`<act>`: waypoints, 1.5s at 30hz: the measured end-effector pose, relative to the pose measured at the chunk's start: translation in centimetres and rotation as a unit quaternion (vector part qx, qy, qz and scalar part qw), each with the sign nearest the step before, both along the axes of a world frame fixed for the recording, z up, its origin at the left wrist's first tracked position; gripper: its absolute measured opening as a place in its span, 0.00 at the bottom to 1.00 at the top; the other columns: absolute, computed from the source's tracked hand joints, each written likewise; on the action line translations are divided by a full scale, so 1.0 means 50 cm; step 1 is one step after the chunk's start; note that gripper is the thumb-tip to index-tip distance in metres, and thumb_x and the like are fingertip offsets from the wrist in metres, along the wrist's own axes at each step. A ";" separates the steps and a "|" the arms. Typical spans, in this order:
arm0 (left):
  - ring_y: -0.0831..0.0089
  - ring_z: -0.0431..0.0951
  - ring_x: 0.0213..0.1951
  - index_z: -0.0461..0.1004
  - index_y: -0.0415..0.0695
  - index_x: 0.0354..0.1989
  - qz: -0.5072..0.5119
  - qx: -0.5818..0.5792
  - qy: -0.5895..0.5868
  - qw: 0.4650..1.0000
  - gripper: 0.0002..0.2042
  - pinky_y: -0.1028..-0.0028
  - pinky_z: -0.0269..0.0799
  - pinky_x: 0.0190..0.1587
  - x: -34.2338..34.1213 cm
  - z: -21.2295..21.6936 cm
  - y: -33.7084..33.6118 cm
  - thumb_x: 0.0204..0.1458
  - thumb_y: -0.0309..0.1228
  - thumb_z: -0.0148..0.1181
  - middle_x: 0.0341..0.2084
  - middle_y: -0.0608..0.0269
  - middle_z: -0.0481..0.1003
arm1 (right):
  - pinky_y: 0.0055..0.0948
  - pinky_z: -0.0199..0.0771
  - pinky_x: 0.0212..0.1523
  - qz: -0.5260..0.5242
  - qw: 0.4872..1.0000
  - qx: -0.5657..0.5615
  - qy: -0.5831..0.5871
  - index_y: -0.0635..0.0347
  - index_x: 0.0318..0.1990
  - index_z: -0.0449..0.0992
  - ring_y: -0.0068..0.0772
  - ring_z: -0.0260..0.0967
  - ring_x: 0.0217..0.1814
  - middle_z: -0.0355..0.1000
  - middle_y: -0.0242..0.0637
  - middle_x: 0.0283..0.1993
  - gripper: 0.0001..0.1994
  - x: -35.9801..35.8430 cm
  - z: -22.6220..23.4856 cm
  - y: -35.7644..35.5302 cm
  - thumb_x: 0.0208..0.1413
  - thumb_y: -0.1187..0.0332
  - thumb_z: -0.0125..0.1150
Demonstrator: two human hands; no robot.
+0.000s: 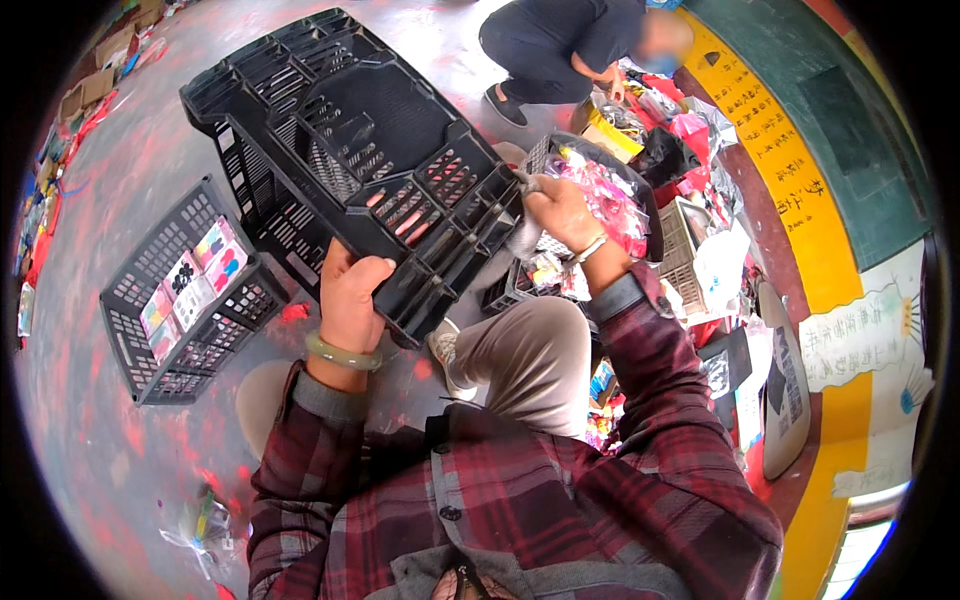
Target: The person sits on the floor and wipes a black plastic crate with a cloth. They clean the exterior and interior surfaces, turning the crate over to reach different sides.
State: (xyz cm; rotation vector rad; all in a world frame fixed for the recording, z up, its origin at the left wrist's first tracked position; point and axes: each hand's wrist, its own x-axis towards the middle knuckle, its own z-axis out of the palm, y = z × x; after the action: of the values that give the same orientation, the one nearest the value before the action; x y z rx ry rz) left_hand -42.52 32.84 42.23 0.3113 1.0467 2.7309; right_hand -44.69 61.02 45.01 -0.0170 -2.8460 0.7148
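Note:
A large black plastic crate (340,140) is held up and tipped in front of me, its ribbed underside toward the camera. My left hand (350,295), with a pale green bangle on the wrist, grips the crate's near rim. My right hand (562,212) is closed on the crate's right rim, just above another black crate (640,190) heaped with pink and clear small packets. I am crouched; my knee in beige trousers (530,350) is below the crate.
A smaller black crate (190,290) with several flat colourful packs stands on the grey, red-stained floor at left. A person in dark clothes (570,45) crouches at the top beside a heap of bags and packets along the yellow wall edge. A plastic wrapper (200,525) lies lower left.

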 end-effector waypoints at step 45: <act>0.61 0.72 0.48 0.62 0.33 0.53 -0.004 0.034 0.002 0.999 0.26 0.68 0.67 0.51 -0.006 -0.017 -0.002 0.39 0.19 0.45 0.46 0.50 0.71 | 0.27 0.67 0.40 0.185 0.965 0.083 0.168 0.59 0.40 0.74 0.37 0.66 0.38 0.68 0.37 0.34 0.17 0.113 0.005 -0.100 0.40 0.81 0.50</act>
State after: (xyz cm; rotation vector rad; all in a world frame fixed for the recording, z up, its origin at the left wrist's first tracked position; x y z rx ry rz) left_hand -42.81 32.72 41.40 0.3304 0.9532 2.7633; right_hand -39.05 56.00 45.24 0.6167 -2.5885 0.4801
